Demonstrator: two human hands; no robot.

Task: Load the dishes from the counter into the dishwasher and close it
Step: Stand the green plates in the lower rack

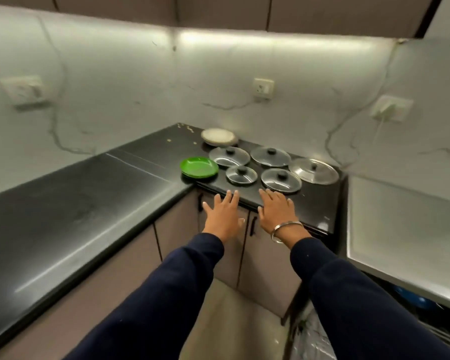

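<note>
Reaching over counter point(89, 203) | left hand point(222, 216), right hand point(277, 213) fingers spread, holding nothing | lids point(281, 180), green plate point(199, 167) unlabelled

**What the view leaves unclear**

The dishwasher point(426, 323) sits at the lower right corner, cut off by the picture's edge — only a dark opening with a blurred blue shape inside shows, too dim to name. Both sleeves point(151, 294) run out of the bottom edge. The white plates point(218, 136) at the back form a stack whose count cannot be told. Beneath the green plate point(199, 167) a second rim may lie — too blurred to be sure. Pale specks on the counter point(63, 203) near the corner are too small to identify. The upper cabinets point(218, 11) are cropped by the top edge.
</note>
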